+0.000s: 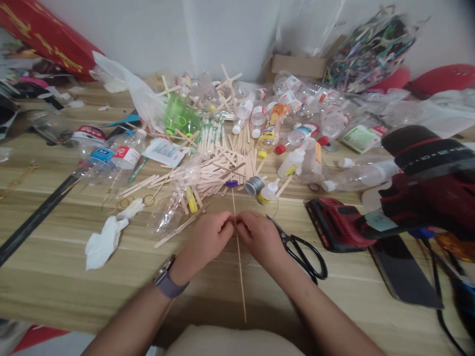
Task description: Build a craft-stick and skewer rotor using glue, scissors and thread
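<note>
My left hand (pixel 211 236) and my right hand (pixel 261 236) meet over the front of the table, both closed in a pinch. Between them runs a thin wooden skewer (pixel 241 287), pointing away from me, its near end low in the view. A purple bottle cap (pixel 232 183) sits at the skewer's far end. Fingertips hide the part of the stick where they grip; a thread there would be too fine to make out. Black-handled scissors (pixel 305 257) lie beside my right hand. Just beyond are a thread spool (pixel 254 185) and a small glue bottle (pixel 268 192).
Loose craft sticks (pixel 217 174) pile up beyond my hands, with several plastic bottles (pixel 297 133) behind. On the right, a red and black cordless drill (pixel 415 198) stands by a dark phone (pixel 404 272). At left lie a crumpled tissue (pixel 106 240) and a long black bar (pixel 37 220).
</note>
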Action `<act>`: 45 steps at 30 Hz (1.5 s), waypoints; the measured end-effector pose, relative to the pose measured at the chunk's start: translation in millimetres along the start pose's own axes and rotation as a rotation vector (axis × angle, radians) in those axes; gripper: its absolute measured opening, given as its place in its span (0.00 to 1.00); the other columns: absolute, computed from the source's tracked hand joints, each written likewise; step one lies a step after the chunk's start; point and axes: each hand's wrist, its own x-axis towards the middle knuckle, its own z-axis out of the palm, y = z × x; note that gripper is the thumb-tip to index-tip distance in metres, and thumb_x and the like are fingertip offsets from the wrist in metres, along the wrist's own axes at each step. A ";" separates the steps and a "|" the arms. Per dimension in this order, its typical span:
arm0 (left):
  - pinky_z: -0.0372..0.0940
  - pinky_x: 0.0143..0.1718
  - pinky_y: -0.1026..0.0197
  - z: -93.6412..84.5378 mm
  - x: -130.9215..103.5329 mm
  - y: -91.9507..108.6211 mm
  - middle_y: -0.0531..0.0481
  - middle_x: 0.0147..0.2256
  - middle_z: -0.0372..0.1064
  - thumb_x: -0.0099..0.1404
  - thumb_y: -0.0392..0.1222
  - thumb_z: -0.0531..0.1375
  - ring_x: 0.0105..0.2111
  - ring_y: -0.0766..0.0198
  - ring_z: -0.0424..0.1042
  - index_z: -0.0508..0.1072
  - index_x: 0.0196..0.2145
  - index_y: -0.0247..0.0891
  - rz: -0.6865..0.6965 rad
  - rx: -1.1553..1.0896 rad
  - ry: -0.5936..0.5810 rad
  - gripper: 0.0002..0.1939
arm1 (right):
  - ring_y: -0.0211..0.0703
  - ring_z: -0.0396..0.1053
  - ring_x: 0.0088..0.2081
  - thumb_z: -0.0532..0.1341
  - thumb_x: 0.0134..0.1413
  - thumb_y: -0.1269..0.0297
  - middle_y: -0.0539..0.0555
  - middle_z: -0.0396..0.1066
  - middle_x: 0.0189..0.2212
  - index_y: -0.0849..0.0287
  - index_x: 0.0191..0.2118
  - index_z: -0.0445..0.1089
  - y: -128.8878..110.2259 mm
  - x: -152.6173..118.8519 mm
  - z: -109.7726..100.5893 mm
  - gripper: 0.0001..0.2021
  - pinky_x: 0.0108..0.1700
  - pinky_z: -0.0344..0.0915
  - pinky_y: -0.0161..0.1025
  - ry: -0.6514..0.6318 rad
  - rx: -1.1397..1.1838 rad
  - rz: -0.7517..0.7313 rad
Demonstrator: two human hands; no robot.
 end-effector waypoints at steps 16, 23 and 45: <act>0.53 0.25 0.64 0.2 4.1 -5.1 0.55 0.22 0.67 0.65 0.36 0.53 0.23 0.65 0.65 0.73 0.32 0.37 -0.093 -0.007 -0.050 0.09 | 0.42 0.68 0.32 0.54 0.56 0.77 0.52 0.70 0.28 0.59 0.33 0.68 11.7 -1.4 -4.7 0.08 0.34 0.58 0.35 -0.009 0.007 -0.007; 0.57 0.27 0.64 -0.4 0.8 -2.6 0.53 0.25 0.71 0.63 0.35 0.56 0.25 0.65 0.68 0.75 0.35 0.37 -0.088 0.048 -0.038 0.07 | 0.44 0.69 0.35 0.55 0.62 0.72 0.54 0.69 0.32 0.60 0.35 0.68 11.8 -1.1 -25.4 0.06 0.35 0.59 0.36 -0.062 -0.096 0.009; 0.62 0.37 0.56 9.5 -3.2 -7.6 0.46 0.33 0.69 0.70 0.35 0.51 0.34 0.57 0.69 0.69 0.35 0.37 0.084 0.249 0.191 0.08 | 0.43 0.69 0.40 0.56 0.59 0.81 0.55 0.71 0.36 0.60 0.37 0.72 -4.0 35.4 -48.5 0.11 0.38 0.60 0.36 -0.264 -0.278 -0.220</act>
